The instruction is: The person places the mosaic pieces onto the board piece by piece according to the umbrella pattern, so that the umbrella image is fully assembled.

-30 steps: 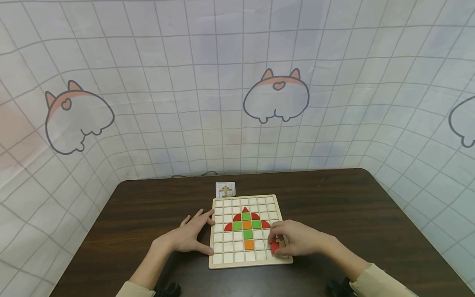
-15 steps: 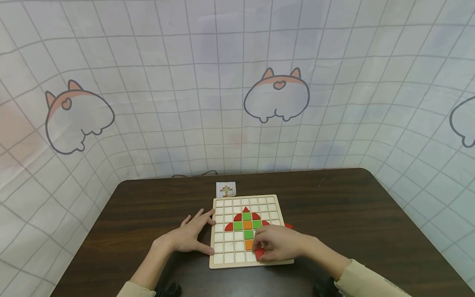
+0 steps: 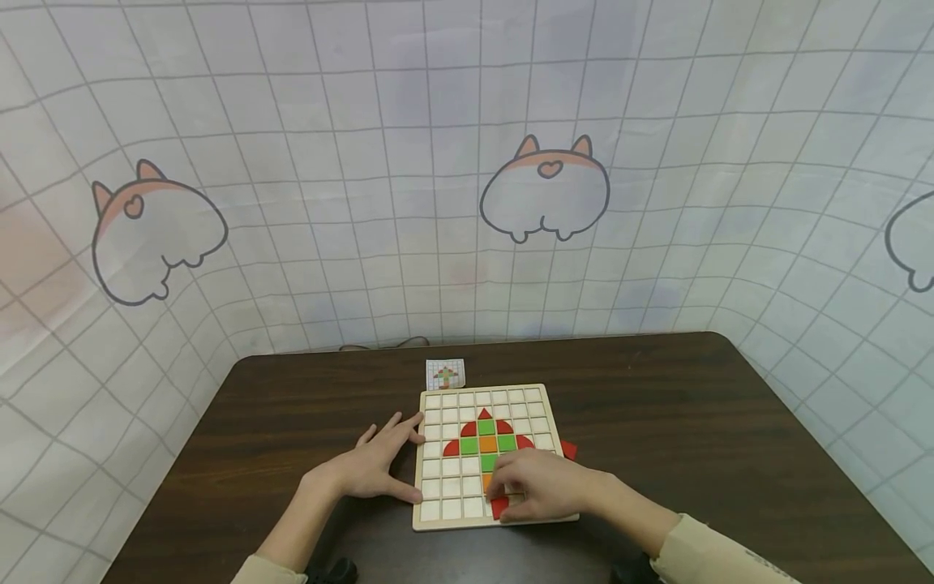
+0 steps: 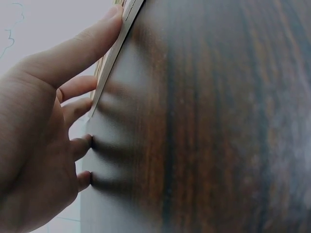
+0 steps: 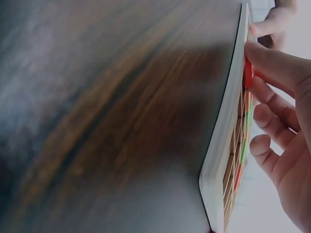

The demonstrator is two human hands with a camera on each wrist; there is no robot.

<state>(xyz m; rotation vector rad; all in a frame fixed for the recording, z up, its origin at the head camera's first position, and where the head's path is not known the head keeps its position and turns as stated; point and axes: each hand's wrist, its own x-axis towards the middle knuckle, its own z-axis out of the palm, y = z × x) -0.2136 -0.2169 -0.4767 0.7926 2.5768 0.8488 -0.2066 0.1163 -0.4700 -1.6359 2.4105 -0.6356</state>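
Observation:
A wooden grid board [image 3: 438, 526] lies on the table, bearing an arrow-like pattern of red, green and orange tiles. My right hand [image 3: 540, 484] pinches a red tile [image 3: 499, 507] between thumb and fingers at the board's front row, just below the orange tile [image 3: 486, 483]. The right wrist view shows this red tile [image 5: 248, 73] at the thumb tip; whether it is fully seated in its cell I cannot tell. Against the board's left edge rests my left hand [image 3: 368, 470], fingers spread; in the left wrist view its thumb touches the board's rim [image 4: 118, 51].
Behind the board's far left corner lies a small pattern card [image 3: 445, 374]. A red piece [image 3: 569, 449] sits just past the board's right edge. The dark wooden table [image 3: 657, 414] meets a grid-patterned cloth [image 3: 394, 268] at the back.
My right hand has carried the red tile leftward along the board to the front row under the orange tile. The red piece right of the board has come into view. My left hand stays put.

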